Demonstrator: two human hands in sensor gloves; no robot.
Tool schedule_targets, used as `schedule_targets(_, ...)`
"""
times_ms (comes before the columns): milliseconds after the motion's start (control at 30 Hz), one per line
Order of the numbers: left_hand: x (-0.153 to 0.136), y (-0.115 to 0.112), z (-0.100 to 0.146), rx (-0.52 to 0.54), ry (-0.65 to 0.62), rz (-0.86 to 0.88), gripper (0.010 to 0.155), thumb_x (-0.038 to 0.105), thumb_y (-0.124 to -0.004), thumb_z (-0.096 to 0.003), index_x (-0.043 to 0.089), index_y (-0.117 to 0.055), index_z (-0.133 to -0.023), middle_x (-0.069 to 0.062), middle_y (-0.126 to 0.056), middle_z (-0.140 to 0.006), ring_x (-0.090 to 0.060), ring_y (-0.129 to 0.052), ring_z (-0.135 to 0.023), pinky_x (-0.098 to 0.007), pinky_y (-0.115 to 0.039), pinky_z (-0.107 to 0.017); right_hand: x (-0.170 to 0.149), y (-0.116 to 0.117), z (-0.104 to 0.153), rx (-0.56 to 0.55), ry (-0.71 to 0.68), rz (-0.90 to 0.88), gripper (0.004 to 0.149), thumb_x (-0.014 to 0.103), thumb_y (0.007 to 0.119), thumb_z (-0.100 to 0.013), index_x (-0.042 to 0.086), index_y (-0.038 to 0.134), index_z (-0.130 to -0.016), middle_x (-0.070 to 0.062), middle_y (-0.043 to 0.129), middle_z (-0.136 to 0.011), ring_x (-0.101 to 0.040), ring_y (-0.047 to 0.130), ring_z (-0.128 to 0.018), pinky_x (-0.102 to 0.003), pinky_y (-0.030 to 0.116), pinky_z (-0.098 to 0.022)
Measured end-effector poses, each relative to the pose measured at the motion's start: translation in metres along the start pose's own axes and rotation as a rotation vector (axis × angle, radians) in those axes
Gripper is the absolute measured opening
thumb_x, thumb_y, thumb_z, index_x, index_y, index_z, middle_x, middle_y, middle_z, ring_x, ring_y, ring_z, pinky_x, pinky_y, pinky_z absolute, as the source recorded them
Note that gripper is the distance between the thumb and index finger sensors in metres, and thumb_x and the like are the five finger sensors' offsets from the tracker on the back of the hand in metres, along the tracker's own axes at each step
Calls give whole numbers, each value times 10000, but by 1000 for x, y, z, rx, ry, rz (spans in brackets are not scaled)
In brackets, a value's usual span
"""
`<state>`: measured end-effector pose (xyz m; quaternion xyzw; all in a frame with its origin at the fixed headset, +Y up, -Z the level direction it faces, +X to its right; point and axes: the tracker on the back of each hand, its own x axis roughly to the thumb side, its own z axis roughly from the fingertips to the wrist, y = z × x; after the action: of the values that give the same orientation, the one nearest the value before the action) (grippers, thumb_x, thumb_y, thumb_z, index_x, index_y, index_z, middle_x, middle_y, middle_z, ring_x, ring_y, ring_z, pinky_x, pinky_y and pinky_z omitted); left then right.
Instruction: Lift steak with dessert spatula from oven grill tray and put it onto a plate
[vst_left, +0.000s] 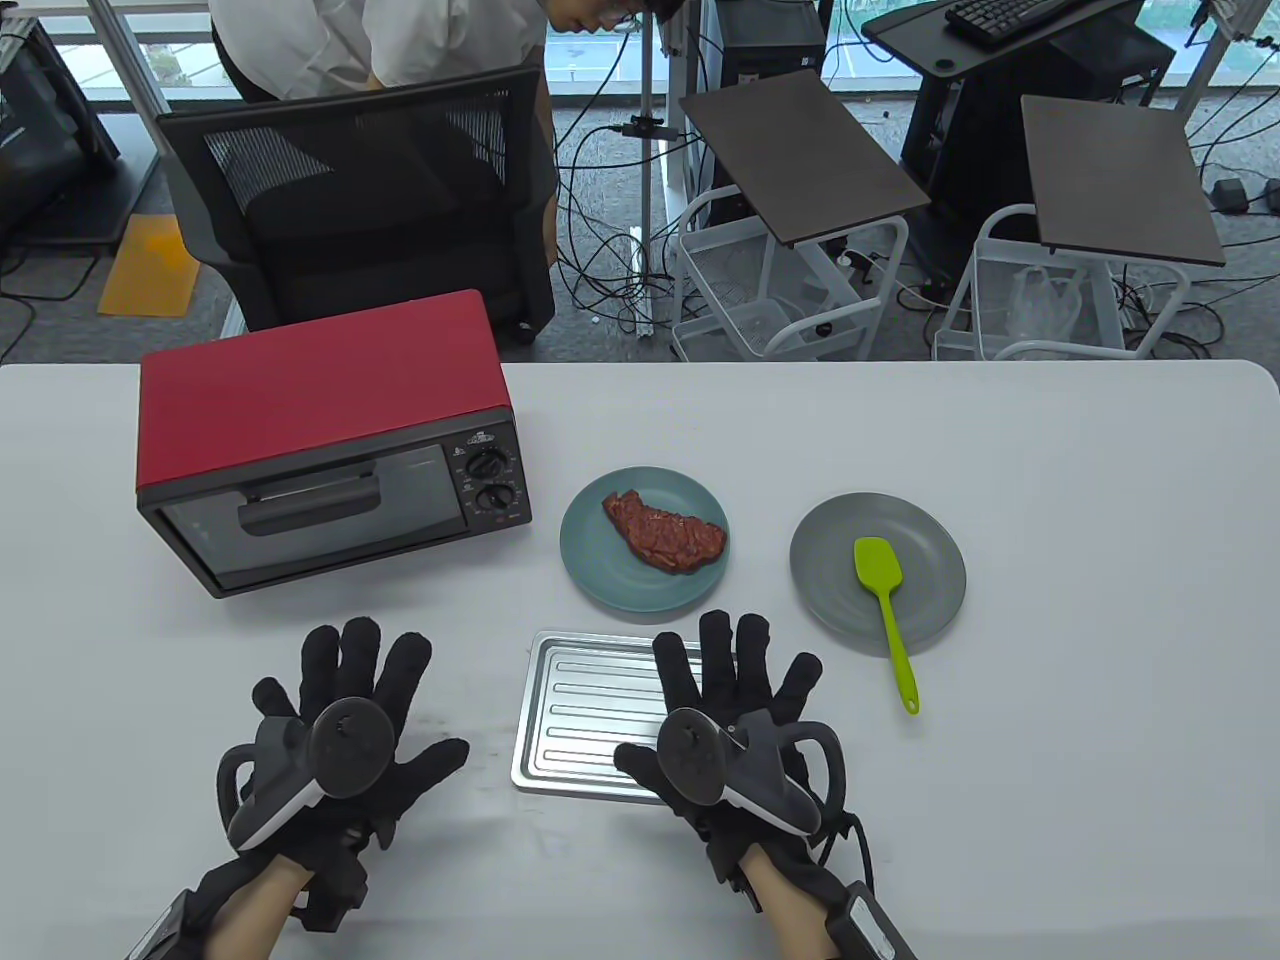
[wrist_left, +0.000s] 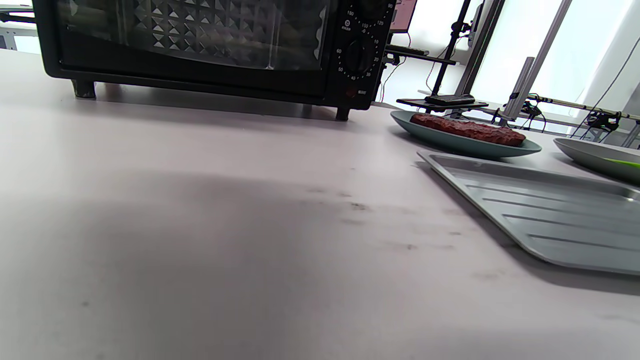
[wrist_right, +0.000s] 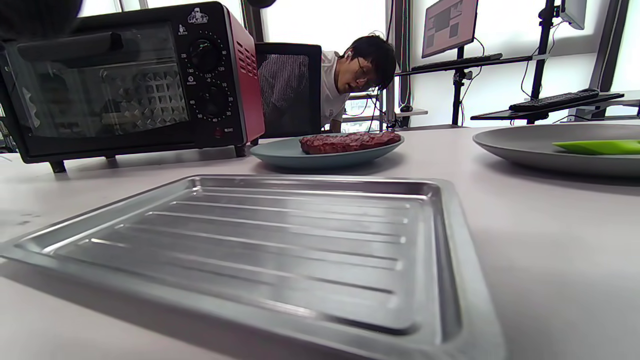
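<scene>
Both hands, left (vst_left: 335, 735) and right (vst_left: 735, 725), lie flat, fingers spread, gripping nothing. Ribbed metal tray (vst_left: 585, 715) bare; steak (vst_left: 665, 530) on round teal plate (vst_left: 600, 570) at 12 o'clock, green spatula (vst_left: 885, 605) on grey plate (vst_left: 935, 600) at 2.

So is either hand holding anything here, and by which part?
Nothing is held. The left hand lies flat on the table, fingers spread. The right hand is open over the tray. The spatula lies untouched on its plate.

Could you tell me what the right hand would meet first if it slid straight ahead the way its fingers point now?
Probably the teal plate carrying the steak. The right hand lies flat over the tray, fingers pointing away from the person toward that plate's near rim. How high the hand sits is unclear.
</scene>
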<state>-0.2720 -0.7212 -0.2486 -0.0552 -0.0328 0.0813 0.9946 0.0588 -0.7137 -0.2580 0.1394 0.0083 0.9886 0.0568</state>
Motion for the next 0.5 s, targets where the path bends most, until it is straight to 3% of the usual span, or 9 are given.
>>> schedule_targets(267,-1,-4,-4,-42,3,-7,973,914,-526,-332,497,2,-1035,34,75,-1191,-402,18,-1160,-804,-157,-697,1,0,-1,0,-4,-6,987,785,565,-447,206,172,-1143,-222,14,-1151,-523,-22,-1013,-860,135,-613)
schedule_targets(500,0,-3,-4,-58,5,-9,975,913,-526,-333,496,9,-1033,34,81,-1189,-401,24,-1158,-803,-154,-696,-1,-5,2,-56,-25,-83,978,806,481,-445,204,161,-1146,-228,14,-1154,-530,-17,-1014,-861,139,-611)
